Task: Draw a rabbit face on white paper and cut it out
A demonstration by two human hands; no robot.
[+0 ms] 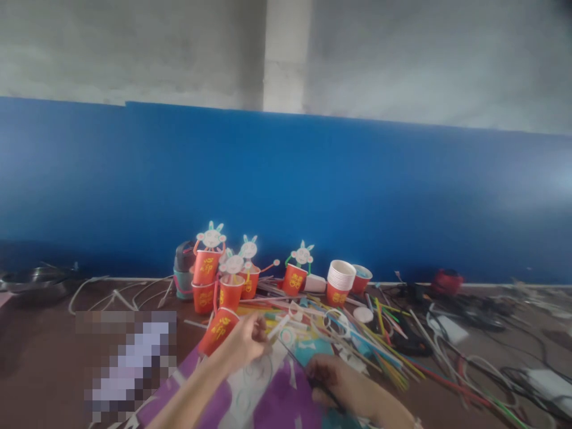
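My left hand (245, 341) is closed in a pinch, its fingertips at the end of a small white strip (279, 327), perhaps paper. My right hand (335, 381) is wrapped around dark-handled scissors (294, 356), whose thin blades point up and left toward the left fingertips. Beneath both hands lies a purple, white and teal patterned sheet (286, 396). Close beside the left hand a red paper cup (218, 331) with yellow characters leans over. A small round cutout (286, 337) with a pink centre lies between the hands.
Rabbit-faced figures on red cups (230, 293) stand at the back left, another rabbit cup (294, 280) at the centre. Stacked cups (340, 280) are right of it. Coloured pipe cleaners or sticks (388, 357) spread rightward. Cables (487, 363) and a steel bowl (38, 280) flank them; a blue panel (286, 190) rises behind.
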